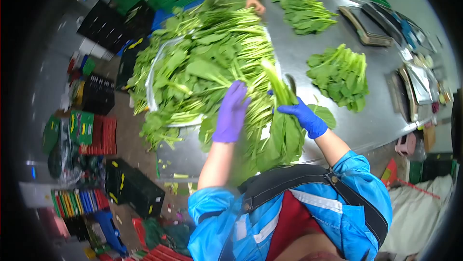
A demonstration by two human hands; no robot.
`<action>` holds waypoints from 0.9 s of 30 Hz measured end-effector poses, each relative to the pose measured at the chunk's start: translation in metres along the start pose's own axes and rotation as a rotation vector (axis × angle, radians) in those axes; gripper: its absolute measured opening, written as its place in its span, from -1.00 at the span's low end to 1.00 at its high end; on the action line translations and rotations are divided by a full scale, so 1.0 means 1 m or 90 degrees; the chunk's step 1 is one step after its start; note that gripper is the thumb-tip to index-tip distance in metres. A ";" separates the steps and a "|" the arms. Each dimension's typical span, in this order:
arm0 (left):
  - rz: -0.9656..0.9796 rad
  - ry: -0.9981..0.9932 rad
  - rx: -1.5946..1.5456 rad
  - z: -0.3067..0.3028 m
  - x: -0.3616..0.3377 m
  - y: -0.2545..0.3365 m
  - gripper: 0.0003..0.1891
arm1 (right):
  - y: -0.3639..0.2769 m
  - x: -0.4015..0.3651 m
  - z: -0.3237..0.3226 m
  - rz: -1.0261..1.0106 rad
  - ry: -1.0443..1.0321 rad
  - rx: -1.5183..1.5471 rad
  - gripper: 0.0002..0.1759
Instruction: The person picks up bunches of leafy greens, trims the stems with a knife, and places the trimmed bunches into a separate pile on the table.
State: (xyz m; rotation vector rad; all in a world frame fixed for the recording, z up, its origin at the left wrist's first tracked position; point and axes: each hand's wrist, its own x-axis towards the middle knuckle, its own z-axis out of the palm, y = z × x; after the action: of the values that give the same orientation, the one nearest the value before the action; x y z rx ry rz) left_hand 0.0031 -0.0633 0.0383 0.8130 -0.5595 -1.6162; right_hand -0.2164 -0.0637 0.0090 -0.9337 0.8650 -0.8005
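**Blue jacket (pixel 337 198) and gloved hands over leaf vegetables**

Nearest the lens, the jacket is seen crossed by dark apron straps (pixel 289 176), with both bare forearms extended towards a steel table (pixel 371 121). The left hand (pixel 231 112), in a purple glove, is laid flat on the near edge of the heap of greens (pixel 207 58); its fingers are stretched out together and nothing is clasped by them. The right hand (pixel 303 117), in a blue glove, is closed around the stems of a bunch of greens (pixel 285 138). This bunch is held just right of the heap, over the table's near edge, with pale stem ends pointing away from the person and broad leaves hanging towards the body. The heap is spread over a white sheet (pixel 150 80) at the table's left end.

Two smaller piles are shown well apart from the hands: a near pile (pixel 340 75) to the right and a far pile (pixel 304 15) beyond it. At the far side, a co-worker's hands (pixel 255 5) are seen touching the heap. Flat trays (pixel 364 32) lie along the right edge, and black crates (pixel 101 24) stand on the floor at left.
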 end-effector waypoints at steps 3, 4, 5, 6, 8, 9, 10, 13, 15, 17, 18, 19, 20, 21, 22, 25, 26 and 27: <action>-0.041 -0.076 0.043 -0.034 -0.008 -0.001 -0.45 | -0.022 -0.007 -0.059 -0.101 0.218 0.072 -0.49; -0.046 -0.086 0.044 -0.047 -0.013 -0.002 -0.45 | -0.030 -0.008 -0.085 -0.098 0.303 0.010 -0.53; -0.071 -0.072 0.035 -0.061 -0.018 -0.002 -0.46 | -0.038 -0.009 -0.115 -0.093 0.385 -0.052 -0.57; -0.097 -0.056 0.026 -0.071 -0.022 -0.001 -0.47 | -0.040 -0.006 -0.150 -0.098 0.448 -0.106 -0.59; -0.095 -0.037 0.028 -0.085 -0.030 0.001 -0.49 | -0.032 0.006 -0.233 -0.116 0.517 -0.185 -0.54; -0.091 -0.014 0.029 -0.089 -0.032 0.002 -0.50 | -0.029 0.009 -0.269 -0.129 0.523 -0.210 -0.46; -0.092 -0.009 0.018 -0.090 -0.033 0.004 -0.51 | -0.033 0.009 -0.286 -0.127 0.523 -0.212 -0.46; -0.091 -0.027 0.020 -0.087 -0.031 0.002 -0.52 | -0.029 0.003 -0.331 0.073 0.745 -0.775 -0.21; -0.085 -0.033 0.019 -0.079 -0.028 -0.006 -0.53 | -0.009 0.004 -0.371 0.125 0.629 -0.710 -0.03; -0.075 -0.111 0.140 -0.065 -0.029 -0.019 -0.54 | -0.016 0.005 -0.371 0.085 0.654 -0.688 -0.06; -0.085 -0.126 0.252 -0.048 -0.029 -0.021 -0.55 | -0.025 0.003 -0.369 0.050 0.737 -0.727 -0.10; -0.106 -0.173 0.276 -0.036 -0.026 -0.031 -0.56 | -0.036 -0.002 -0.364 0.016 0.819 -0.764 -0.13; -0.129 -0.219 0.301 -0.024 -0.022 -0.043 -0.57 | -0.052 -0.007 -0.328 -0.056 0.840 -0.820 -0.30; -0.083 -0.289 0.340 -0.009 -0.019 -0.055 -0.56 | -0.056 -0.010 -0.301 -0.050 0.833 -0.823 -0.30; -0.033 -0.328 0.517 -0.008 -0.009 -0.080 -0.52 | -0.057 -0.012 -0.280 -0.112 0.725 -0.754 -0.37; 0.002 -0.360 0.652 0.016 -0.001 -0.131 -0.43 | -0.021 -0.015 -0.223 -0.091 0.318 -0.790 -0.52; 0.024 -0.406 0.727 0.017 0.002 -0.148 -0.37 | 0.011 -0.014 -0.213 -0.048 0.250 -0.777 -0.53; 0.046 -0.452 0.801 0.014 0.006 -0.162 -0.31 | 0.034 -0.020 -0.196 -0.020 0.210 -0.838 -0.51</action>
State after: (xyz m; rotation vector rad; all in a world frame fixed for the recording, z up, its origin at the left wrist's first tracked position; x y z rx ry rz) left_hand -0.1120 -0.0373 -0.0739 1.0295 -2.2001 -1.3401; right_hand -0.3910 -0.0991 -0.0815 -1.9784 1.7269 -0.3246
